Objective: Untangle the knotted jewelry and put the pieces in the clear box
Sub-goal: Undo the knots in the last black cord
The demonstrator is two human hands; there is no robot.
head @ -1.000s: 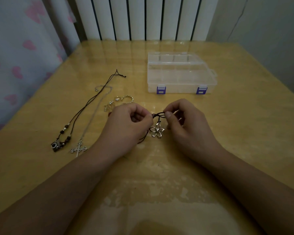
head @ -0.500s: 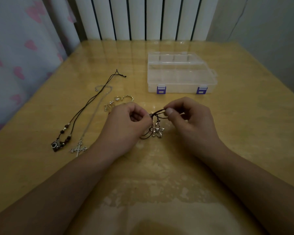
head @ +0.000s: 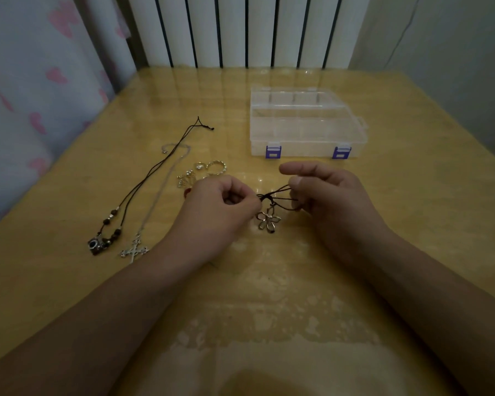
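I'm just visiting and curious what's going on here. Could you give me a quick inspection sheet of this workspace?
Surface: glossy yellow wooden table, worn patch at the near edge.
Job's things: black cord with flower pendant; beaded cord necklace; cross necklace; rings; clear box, lid closed.
Clutter: nothing seen.
Grippers: left hand and right hand each pinch the black cord, the pendant hanging between them.
Cables: nothing seen.
Surroundings: white radiator behind, heart-print curtain at left.
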